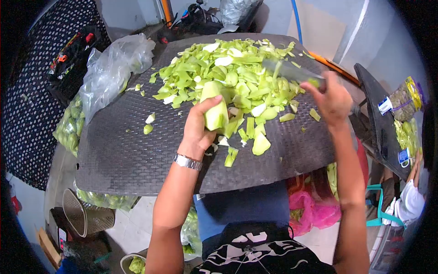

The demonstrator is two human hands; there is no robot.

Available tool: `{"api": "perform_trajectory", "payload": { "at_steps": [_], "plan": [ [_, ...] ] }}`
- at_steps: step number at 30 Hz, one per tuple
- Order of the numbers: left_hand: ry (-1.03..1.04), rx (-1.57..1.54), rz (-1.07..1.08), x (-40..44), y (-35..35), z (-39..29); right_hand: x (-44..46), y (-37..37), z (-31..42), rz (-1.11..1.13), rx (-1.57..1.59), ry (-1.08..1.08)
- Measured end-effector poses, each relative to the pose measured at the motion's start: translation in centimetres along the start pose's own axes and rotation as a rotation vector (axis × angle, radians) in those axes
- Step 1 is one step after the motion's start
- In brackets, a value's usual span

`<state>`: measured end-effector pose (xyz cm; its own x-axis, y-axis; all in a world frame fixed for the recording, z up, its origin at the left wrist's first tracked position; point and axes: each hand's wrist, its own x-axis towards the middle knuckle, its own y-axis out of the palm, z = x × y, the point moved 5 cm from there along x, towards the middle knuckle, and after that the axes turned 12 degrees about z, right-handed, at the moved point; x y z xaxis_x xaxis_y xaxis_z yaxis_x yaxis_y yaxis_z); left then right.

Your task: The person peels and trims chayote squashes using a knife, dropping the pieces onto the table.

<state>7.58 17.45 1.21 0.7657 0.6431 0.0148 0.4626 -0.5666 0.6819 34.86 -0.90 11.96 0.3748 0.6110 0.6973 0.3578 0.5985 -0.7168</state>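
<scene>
My left hand [200,119], with a metal watch on its wrist, is wrapped round a peeled pale green fruit [213,107]. It looks like a green mango or chayote; I cannot tell which. The fruit is tilted above the near edge of a pile of green peelings and slices [237,75]. To the right, my right hand [332,98] grips a knife [292,71], its broad blade blurred and pointing left over the pile. A bit of green clings near the handle. Blade and fruit are apart. Under the pile is a dark woven-pattern tabletop [127,155].
Clear plastic bags [116,61] hang at the table's left edge, some full of green produce [70,123]. A beige basket [86,212] and a pink bag [312,212] are below. At right, a person in a white shirt [410,203] sits by another table [381,118].
</scene>
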Motion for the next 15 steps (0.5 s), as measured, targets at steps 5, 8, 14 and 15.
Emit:
{"api": "perform_trajectory", "payload": {
  "at_steps": [5, 8, 14, 15],
  "plan": [
    [0.03, -0.022, -0.028, -0.1, 0.5, -0.5, 0.5, -0.7, -2.8, 0.009, 0.193, 0.351],
    [0.016, -0.05, -0.007, -0.4, 0.7, -0.6, -0.6, 0.0, -4.5, -0.111, 0.219, 0.387],
    [-0.011, -0.032, -0.014, -0.3, 0.3, 0.0, -1.3, 3.7, -2.7, 0.352, 0.224, 0.293],
    [-0.011, -0.031, -0.014, -0.3, 0.4, 0.0, -1.4, 4.3, -2.4, 0.441, 0.204, 0.308]
  ]
}}
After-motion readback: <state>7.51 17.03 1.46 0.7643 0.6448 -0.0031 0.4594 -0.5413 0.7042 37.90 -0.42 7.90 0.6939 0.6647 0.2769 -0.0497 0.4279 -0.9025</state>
